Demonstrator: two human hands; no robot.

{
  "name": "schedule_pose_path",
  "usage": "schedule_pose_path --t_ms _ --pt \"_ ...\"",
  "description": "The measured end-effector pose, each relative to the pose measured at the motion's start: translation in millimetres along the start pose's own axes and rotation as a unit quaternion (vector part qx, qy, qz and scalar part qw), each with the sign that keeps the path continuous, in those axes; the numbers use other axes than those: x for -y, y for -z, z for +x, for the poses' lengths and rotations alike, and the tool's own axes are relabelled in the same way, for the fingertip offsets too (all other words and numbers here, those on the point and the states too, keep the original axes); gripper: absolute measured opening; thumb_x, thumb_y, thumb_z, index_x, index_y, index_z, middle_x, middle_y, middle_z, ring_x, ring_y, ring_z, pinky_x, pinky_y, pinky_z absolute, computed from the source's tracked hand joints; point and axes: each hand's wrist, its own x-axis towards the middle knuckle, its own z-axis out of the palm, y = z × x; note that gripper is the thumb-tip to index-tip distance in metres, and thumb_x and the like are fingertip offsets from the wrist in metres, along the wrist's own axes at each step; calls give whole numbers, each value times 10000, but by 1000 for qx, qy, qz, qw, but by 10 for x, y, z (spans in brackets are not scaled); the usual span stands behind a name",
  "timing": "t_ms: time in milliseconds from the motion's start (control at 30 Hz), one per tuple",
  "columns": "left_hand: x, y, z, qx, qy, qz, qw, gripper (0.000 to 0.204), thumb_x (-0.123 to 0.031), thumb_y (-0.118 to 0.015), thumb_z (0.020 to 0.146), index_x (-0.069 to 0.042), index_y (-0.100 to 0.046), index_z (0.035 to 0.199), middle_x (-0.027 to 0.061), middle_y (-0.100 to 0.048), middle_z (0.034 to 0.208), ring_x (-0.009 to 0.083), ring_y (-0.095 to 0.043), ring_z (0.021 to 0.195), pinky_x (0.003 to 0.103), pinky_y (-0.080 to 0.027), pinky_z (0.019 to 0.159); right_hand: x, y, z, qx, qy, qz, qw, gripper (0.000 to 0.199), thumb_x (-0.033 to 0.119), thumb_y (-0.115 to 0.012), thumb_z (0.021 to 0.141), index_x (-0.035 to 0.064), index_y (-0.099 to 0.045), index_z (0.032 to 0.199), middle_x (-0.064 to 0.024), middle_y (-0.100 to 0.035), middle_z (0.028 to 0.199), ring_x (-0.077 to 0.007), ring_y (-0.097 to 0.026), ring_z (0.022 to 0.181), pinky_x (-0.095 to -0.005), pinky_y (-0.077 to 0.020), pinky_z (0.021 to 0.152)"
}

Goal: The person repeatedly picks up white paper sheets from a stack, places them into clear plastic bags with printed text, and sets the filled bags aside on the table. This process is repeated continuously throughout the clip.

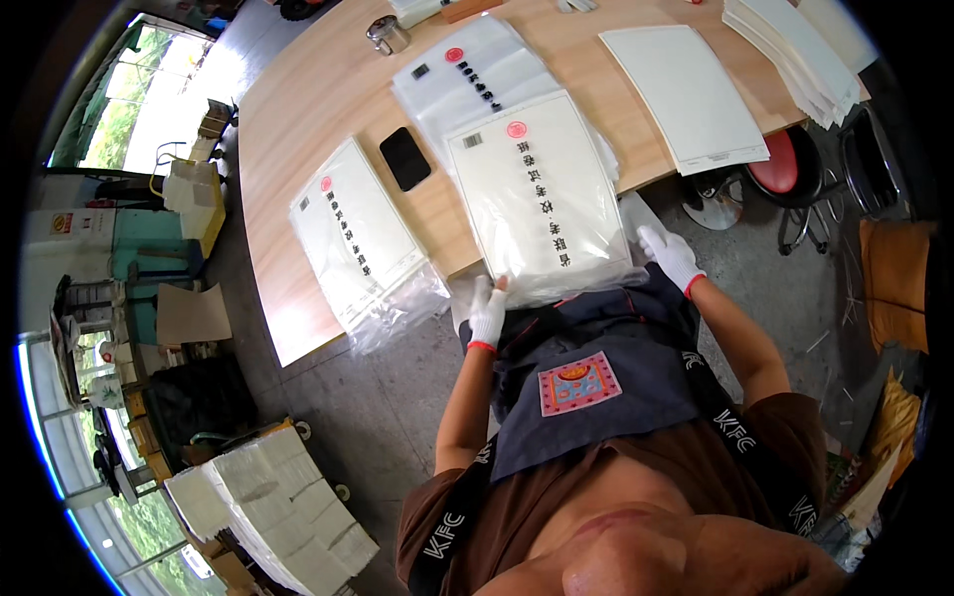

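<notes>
Left hand [486,318], white-gloved: at lower-left corner of bagged paper packet [517,214]; grip cannot be told. Right hand [670,258], white-gloved: beside its lower-right edge; grip likewise unclear. Packet: overhanging near edge of table [270,263]. Further left: black phone [405,159], second bagged packet [350,243].

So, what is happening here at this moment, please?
A person in white gloves works with a clear plastic bag holding printed paper at the table edge. The left hand is at its lower-left corner, the right hand beside its lower-right side. Another filled bag lies to its left, near a black smartphone.
</notes>
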Motion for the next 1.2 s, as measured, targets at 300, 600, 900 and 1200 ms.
schedule_pose_path --t_ms 300,600,900,1200 --pt "-932 1050 -408 -36 -95 -108 989 620 58 -475 837 95 -226 1403 225 -345 1415 271 -421 1272 300 -348 1041 538 -954 216 217 51 129 966 413 273 -576 921 -32 -558 1199 -42 -612 1101 -107 -545 995 -238 -430 875" --pt "-465 2838 -43 -204 5 43 978 451 -13 -422 859 24 -429 1308 174 -555 1206 244 -538 1140 360 -466 966 1913 -3207 988 188 195 -93 958 540 481 -587 850 -42 -615 985 -141 -654 852 -256 -610 771 -330 -468 723" --pt "641 2643 429 -164 102 334 923 700 -505 -438 895 -201 -204 1481 257 -184 1497 445 -351 1294 440 -357 1030 1366 -2986 373 421 7 40 906 218 216 -651 823 29 -620 930 -71 -667 779 -116 -592 577 -264 -447 476" --pt "-915 1344 755 -188 -159 277 929 391 -216 -586 856 -119 -540 1231 202 -521 1262 376 -530 1112 434 -443 901 834 -1785 -58 341 -5 69 937 215 159 -609 874 -26 -602 985 -101 -668 799 -139 -612 618 -275 -520 596"
